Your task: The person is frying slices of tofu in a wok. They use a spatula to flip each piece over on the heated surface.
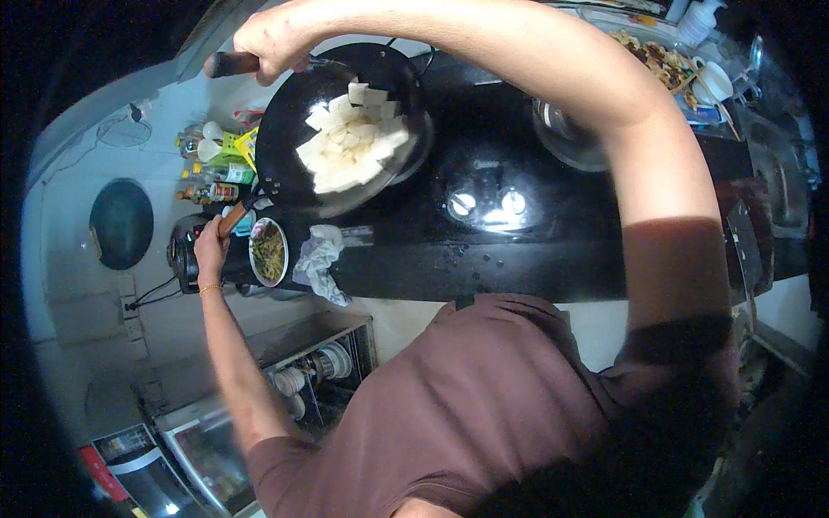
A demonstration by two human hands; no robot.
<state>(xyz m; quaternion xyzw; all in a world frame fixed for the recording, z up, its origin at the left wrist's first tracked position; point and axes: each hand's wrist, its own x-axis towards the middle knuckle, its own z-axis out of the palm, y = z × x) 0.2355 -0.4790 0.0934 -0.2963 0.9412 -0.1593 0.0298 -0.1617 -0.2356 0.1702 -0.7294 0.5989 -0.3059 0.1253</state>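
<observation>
A black wok (281,129), tilted on the stove, holds a heap of white, flat-cut pieces (354,138) that look like tofu. My left hand (210,252) is closed round the wok's brown handle (231,220) at its near left side. Bent across the top of the view, my right arm reaches over to the wok's far left. There my right hand (269,41) grips the dark handle of a spatula (226,65); its metal end runs toward the white pieces, its tip partly hidden among them. Beside my left hand stands a white bowl (253,259) of chopped greenish food.
A crumpled cloth (319,259) lies near the counter's front edge. Stove knobs (488,205) sit right of the wok, with a round glass-like lid or pot (566,142) beyond. Bottles (207,192) crowd the left wall. Food, a white cup (715,82) and a sink (781,181) are at right.
</observation>
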